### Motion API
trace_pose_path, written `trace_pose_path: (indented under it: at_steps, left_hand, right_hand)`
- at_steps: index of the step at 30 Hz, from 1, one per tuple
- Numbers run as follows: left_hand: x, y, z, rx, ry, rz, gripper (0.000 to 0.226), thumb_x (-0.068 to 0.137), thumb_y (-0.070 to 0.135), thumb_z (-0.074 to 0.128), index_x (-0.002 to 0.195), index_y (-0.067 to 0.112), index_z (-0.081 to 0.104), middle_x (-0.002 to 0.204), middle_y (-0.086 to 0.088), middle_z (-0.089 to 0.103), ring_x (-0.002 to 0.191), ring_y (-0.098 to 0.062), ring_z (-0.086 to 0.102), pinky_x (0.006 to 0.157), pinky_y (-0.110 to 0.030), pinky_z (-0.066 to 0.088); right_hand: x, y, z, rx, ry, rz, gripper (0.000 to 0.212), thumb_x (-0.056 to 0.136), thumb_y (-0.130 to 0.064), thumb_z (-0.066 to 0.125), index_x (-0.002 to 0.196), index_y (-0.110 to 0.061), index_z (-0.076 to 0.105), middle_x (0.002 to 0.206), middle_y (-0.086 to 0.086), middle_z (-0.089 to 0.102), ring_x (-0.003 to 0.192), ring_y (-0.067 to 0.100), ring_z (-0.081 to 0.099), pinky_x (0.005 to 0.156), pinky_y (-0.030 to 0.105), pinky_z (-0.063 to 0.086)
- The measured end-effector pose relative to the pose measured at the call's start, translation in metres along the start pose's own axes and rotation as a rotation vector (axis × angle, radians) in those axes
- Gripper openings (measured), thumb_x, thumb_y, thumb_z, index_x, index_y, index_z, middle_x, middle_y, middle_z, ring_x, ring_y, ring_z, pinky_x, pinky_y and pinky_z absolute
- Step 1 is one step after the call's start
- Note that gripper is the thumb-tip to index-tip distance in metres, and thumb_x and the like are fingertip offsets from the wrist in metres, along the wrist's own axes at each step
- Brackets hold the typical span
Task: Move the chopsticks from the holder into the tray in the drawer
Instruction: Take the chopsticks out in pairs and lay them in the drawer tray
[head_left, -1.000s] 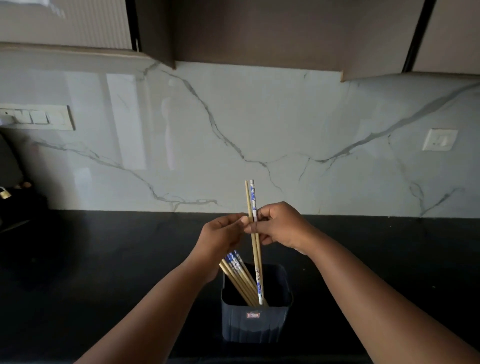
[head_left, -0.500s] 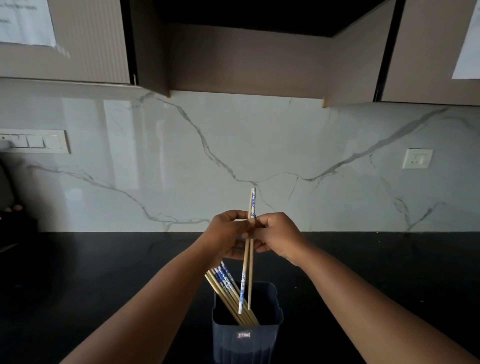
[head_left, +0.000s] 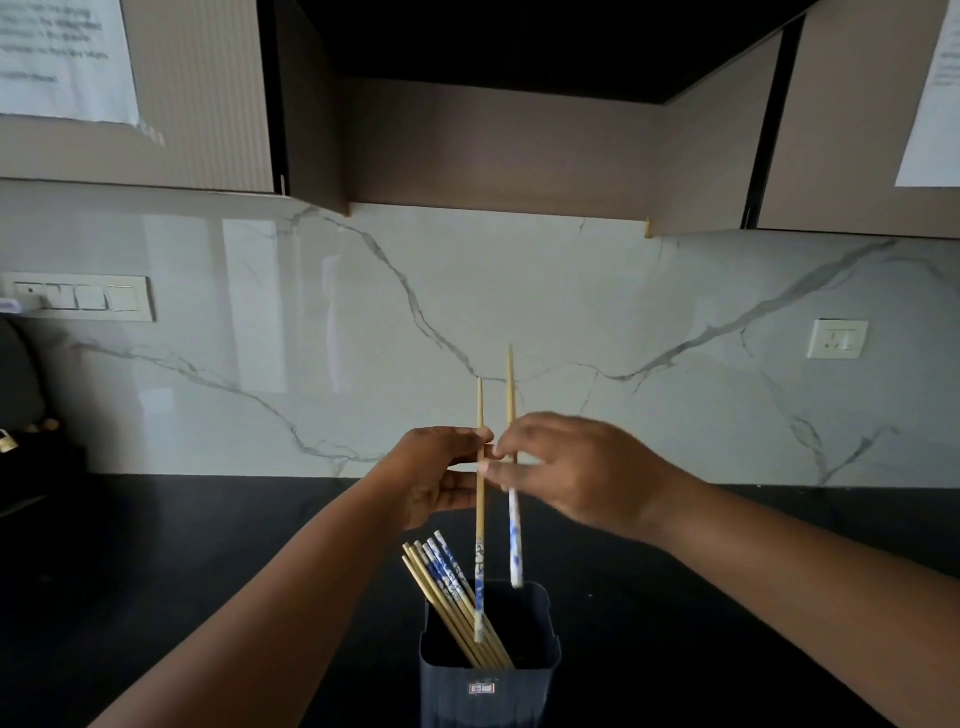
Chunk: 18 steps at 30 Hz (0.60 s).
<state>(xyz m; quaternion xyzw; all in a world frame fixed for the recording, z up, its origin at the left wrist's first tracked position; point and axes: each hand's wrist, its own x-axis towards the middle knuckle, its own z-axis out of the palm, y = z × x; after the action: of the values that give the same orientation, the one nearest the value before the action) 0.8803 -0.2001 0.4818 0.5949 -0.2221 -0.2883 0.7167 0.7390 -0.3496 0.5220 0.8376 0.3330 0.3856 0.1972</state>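
Separated since earlier: two chopsticks, left hand (head_left: 441, 470) pinching one (head_left: 480, 519), right hand (head_left: 566, 467) the other (head_left: 514, 525). Risk: thin pinch slipping, stick dropping beside holder (head_left: 491, 680).

Home kitchen: black countertop (head_left: 156, 545), marble backsplash (head_left: 623, 312), wall cabinets (head_left: 197, 93) overhead.

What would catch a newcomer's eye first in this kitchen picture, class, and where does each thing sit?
Two hands meet at the centre, the left hand and right hand each pinching one upright chopstick, the left one and the right one, blue-patterned ends down. Below them a dark holder stands on the black counter, with a bundle leaning left in it. Behind runs a veined marble wall.
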Motion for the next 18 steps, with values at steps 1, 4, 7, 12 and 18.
trace_pose_path:
  at_steps: [1,4,7,12,18]
  left_hand:
    - [0.000,0.001,0.000,-0.019,-0.009,-0.006,0.020,0.090,0.022,0.064,0.100,0.006,0.072,0.092,-0.011,0.076,0.074,-0.026,0.074,0.060,-0.033,0.057]
    - [0.000,0.001,0.002,-0.075,-0.033,-0.029,0.018,0.087,0.021,0.068,0.094,0.006,0.074,0.091,-0.013,0.074,0.072,-0.026,0.072,0.058,-0.031,0.057]
    - [0.000,-0.001,0.005,-0.126,-0.054,-0.025,0.021,0.084,0.021,0.068,0.097,0.005,0.071,0.096,-0.014,0.074,0.076,-0.026,0.073,0.060,-0.033,0.058]
    - [-0.002,-0.001,0.010,-0.150,-0.074,-0.019,0.031,0.074,0.019,0.072,0.100,0.003,0.068,0.095,-0.014,0.075,0.075,-0.025,0.073,0.059,-0.033,0.059]
    - [-0.001,-0.002,0.012,-0.119,-0.067,0.010,0.017,0.086,0.010,0.066,0.101,0.002,0.070,0.090,-0.010,0.075,0.076,-0.022,0.072,0.062,-0.031,0.059]
  right_hand:
    - [-0.005,-0.003,0.004,-0.020,-0.014,-0.061,0.030,0.087,-0.008,0.070,0.117,-0.009,0.069,0.105,0.011,0.070,0.098,0.024,0.065,0.076,0.030,0.057]
    - [-0.018,-0.007,0.019,-0.049,-0.045,-0.151,0.029,0.092,-0.008,0.064,0.121,-0.008,0.067,0.107,0.010,0.071,0.102,0.024,0.065,0.083,0.030,0.057]
    - [-0.025,-0.011,0.030,-0.051,-0.031,-0.143,0.029,0.095,-0.009,0.055,0.122,-0.010,0.067,0.105,0.008,0.072,0.102,0.024,0.066,0.087,0.032,0.056]
    - [-0.023,-0.016,0.036,-0.020,0.000,-0.130,0.026,0.099,-0.009,0.053,0.118,-0.010,0.070,0.096,0.005,0.071,0.096,0.022,0.067,0.080,0.032,0.057]
    - [-0.026,-0.017,0.043,-0.014,0.017,-0.147,0.026,0.100,-0.010,0.049,0.114,-0.010,0.071,0.093,0.005,0.071,0.093,0.022,0.067,0.073,0.032,0.057]
